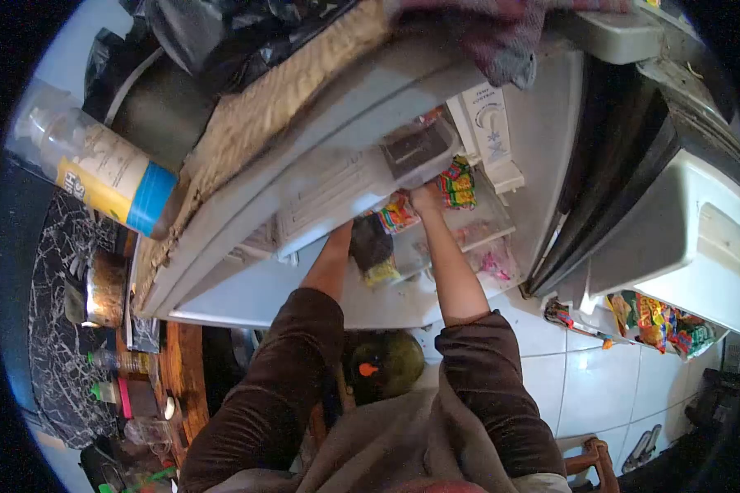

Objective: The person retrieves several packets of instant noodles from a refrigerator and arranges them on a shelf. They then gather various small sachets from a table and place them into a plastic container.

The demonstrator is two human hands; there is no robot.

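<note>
Both my arms reach into an open fridge (pixel 345 185). My right hand (pixel 423 199) is beside red and orange packets (pixel 399 214) and a stack of green and yellow packets (pixel 458 184); its fingers are hidden under the edge of a white compartment. My left hand (pixel 345 232) is mostly hidden behind that edge, near a dark bag (pixel 372 244). A yellow-green packet (pixel 381 271) lies below the bag. Pink wrapped items (pixel 495 263) rest on a lower shelf. Whether either hand holds anything is not visible.
The fridge door (pixel 719 238) stands open at the right, with colourful packets (pixel 654 320) in its shelf. A blue-capped bottle (pixel 111 168) stands at the upper left. A metal pot (pixel 107 287) is at the left, and a wooden chair (pixel 596 468) at the bottom right.
</note>
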